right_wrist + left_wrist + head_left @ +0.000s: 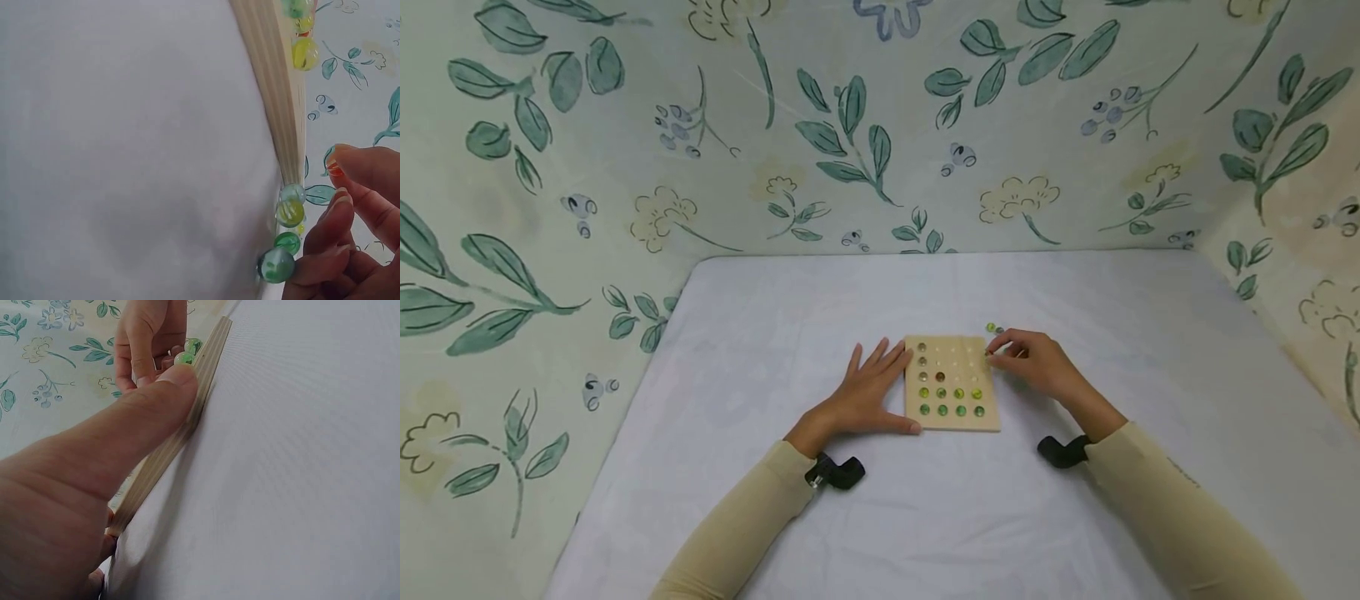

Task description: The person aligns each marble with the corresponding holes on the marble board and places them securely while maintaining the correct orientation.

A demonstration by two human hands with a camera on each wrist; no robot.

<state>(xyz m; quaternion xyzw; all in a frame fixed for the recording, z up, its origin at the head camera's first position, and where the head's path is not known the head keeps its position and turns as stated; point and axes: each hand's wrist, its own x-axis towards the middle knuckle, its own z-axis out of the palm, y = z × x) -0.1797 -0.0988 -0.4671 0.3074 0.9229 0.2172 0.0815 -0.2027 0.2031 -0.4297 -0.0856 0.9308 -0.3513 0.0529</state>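
A square wooden board (951,425) with rows of small hollows lies on the white cloth. Green marbles (942,410) fill its nearest row, yellow-green marbles (958,393) the one behind. Greyish clear marbles (922,362) run up the left column, and a reddish-brown marble (940,377) sits beside them. My left hand (867,396) rests spread along the board's left edge, thumb (178,381) at the near corner. Over the right edge, my right hand (1033,362) pinches a clear marble with red-orange swirls (334,167) between thumb and forefinger.
Loose marbles, one yellow-green (991,327), lie past the board's far right corner; the right wrist view shows several, including a green marble (276,265) by the curled fingers. The white cloth (775,308) spreads around the board. Leaf-patterned fabric (865,167) stands behind.
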